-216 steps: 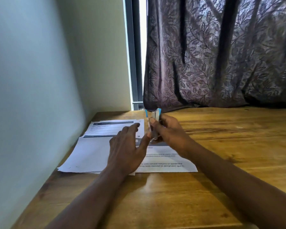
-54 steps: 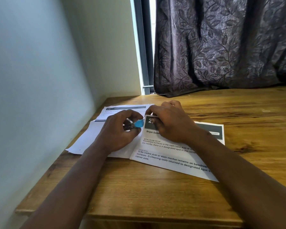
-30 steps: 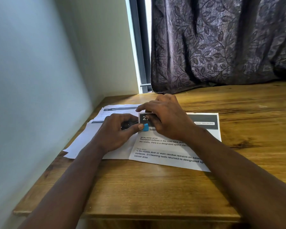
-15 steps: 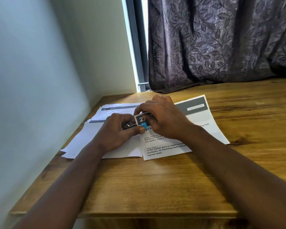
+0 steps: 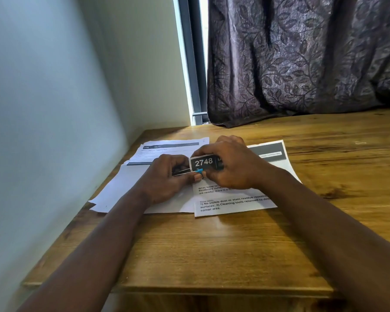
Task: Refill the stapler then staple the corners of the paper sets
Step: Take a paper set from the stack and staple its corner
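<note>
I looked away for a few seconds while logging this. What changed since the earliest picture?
The stapler passed from the right hand to the left hand, which now grips it lying flat, not upright. The right hand took the 2748 paper set, turned it round, and pinches its lifted corner at the stapler's blue tip. The other papers and the table stayed put.

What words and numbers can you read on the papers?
"2748": dark header of the white printed paper set.
"TASK GOAL": same set, lower down.
"1) No visible dust or stain residue": below that, rest hidden.
"2) Cleaning tools returned to": next line.
"corner area.": last line.
Far white sheets by the wall: print too small to read.
</note>
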Action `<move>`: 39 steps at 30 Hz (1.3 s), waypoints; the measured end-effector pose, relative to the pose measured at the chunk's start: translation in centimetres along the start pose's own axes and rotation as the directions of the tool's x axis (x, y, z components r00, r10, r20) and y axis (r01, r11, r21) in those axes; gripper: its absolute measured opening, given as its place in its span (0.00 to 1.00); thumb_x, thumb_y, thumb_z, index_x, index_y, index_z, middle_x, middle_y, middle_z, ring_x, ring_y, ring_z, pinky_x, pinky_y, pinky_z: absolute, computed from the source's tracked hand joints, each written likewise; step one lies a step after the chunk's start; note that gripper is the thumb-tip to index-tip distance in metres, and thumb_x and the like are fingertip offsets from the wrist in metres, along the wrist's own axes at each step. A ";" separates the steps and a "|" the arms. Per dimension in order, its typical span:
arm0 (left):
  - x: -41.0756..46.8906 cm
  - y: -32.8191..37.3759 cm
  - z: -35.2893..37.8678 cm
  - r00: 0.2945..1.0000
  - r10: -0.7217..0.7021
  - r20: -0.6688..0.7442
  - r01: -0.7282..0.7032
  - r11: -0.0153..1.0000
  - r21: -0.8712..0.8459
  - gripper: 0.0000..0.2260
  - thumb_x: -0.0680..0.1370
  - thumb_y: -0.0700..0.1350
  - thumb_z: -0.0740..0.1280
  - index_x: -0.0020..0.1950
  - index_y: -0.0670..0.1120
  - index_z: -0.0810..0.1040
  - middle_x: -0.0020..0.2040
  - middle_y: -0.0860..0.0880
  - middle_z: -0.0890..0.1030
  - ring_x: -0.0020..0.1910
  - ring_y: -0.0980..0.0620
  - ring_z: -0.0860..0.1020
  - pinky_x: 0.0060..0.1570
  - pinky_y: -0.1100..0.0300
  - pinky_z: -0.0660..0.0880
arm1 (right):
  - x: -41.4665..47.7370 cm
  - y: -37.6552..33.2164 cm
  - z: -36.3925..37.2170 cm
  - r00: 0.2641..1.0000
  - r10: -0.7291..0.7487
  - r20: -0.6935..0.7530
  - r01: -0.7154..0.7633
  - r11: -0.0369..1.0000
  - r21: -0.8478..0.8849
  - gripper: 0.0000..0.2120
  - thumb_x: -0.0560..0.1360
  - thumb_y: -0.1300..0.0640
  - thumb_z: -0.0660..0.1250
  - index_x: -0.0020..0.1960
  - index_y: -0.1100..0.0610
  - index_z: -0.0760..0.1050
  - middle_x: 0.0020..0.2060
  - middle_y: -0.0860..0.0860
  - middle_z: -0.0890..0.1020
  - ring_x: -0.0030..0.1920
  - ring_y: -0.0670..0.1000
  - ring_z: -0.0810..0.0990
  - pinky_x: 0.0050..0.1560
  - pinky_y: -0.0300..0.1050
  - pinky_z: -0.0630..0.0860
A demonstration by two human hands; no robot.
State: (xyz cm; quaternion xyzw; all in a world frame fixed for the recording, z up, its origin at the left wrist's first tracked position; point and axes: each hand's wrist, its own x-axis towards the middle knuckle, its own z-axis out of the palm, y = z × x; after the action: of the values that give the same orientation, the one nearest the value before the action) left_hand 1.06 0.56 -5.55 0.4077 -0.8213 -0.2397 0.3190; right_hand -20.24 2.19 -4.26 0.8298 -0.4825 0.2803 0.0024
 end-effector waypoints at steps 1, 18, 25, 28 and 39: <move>0.0 0.0 0.0 1.000 0.002 0.007 -0.002 1.000 0.005 0.07 0.75 0.54 0.76 0.45 0.51 0.85 0.38 0.50 0.84 0.36 0.50 0.78 0.39 0.50 0.74 | 0.0 0.1 0.0 1.000 0.011 0.006 -0.011 1.000 0.004 0.21 0.73 0.47 0.71 0.65 0.39 0.75 0.49 0.44 0.77 0.56 0.47 0.67 0.63 0.48 0.58; 0.2 -0.8 0.0 0.983 -0.001 -0.182 0.042 0.975 0.219 0.18 0.74 0.60 0.75 0.61 0.57 0.81 0.52 0.58 0.84 0.48 0.61 0.80 0.47 0.59 0.76 | -0.2 0.6 1.1 0.995 0.104 0.010 -0.104 0.994 0.013 0.22 0.77 0.53 0.67 0.71 0.43 0.70 0.60 0.50 0.82 0.64 0.53 0.74 0.72 0.49 0.56; 0.2 -0.8 -0.4 0.954 -0.080 -0.290 0.193 0.903 0.385 0.20 0.77 0.61 0.71 0.66 0.55 0.81 0.61 0.51 0.83 0.60 0.48 0.80 0.57 0.50 0.77 | -0.4 0.9 0.6 0.991 0.075 -0.113 -0.081 0.995 -0.050 0.19 0.78 0.58 0.62 0.67 0.48 0.75 0.58 0.49 0.82 0.59 0.52 0.74 0.65 0.53 0.60; 0.1 -0.7 -0.3 0.971 -0.127 -0.205 0.211 0.858 0.469 0.20 0.77 0.62 0.70 0.65 0.54 0.81 0.62 0.51 0.81 0.62 0.48 0.77 0.59 0.49 0.74 | -0.5 0.6 0.5 0.986 0.045 -0.163 -0.058 0.995 -0.076 0.21 0.77 0.56 0.58 0.68 0.49 0.76 0.52 0.49 0.82 0.55 0.53 0.74 0.63 0.51 0.60; 0.1 5.1 2.3 0.964 0.115 -0.241 -0.102 0.993 0.065 0.05 0.77 0.52 0.74 0.51 0.59 0.81 0.45 0.63 0.85 0.44 0.59 0.83 0.43 0.58 0.81 | -3.9 -2.1 -3.8 0.918 -0.108 -0.381 -0.041 0.931 -0.361 0.27 0.78 0.54 0.59 0.77 0.50 0.66 0.54 0.50 0.78 0.57 0.53 0.74 0.70 0.60 0.62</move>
State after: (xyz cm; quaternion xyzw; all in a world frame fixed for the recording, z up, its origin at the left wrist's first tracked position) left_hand -3.35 3.58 -3.75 0.3967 -0.8030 -0.1484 0.4194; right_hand -21.79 7.43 -2.36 0.7495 -0.5009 0.3479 0.2574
